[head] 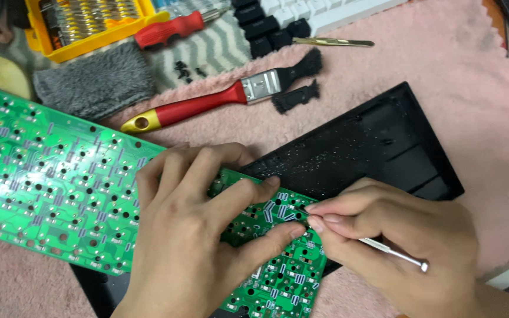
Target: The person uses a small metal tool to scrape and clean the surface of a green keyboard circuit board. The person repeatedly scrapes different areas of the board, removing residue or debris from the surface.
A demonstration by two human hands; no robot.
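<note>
- While the left hand (189, 235) lies flat on the green circuit board (48, 182), its grip is spread wide, fingers pressing the board's near end and closing on nothing.
- Right hand (390, 247): grip pinched tight around a thin metal tool (393, 252), whose tip meets the board beside the left fingertips.
- Board lies slantwise over a black keyboard case (378, 153) on pink cloth (460, 76).
- Farther back: a red-handled brush (207, 103) and a yellow bit box (89, 23) at the top left.

Left hand (192, 235) flat with fingers spread and pressing down, right hand (393, 241) pinched shut, fingertips nearly meeting
</note>
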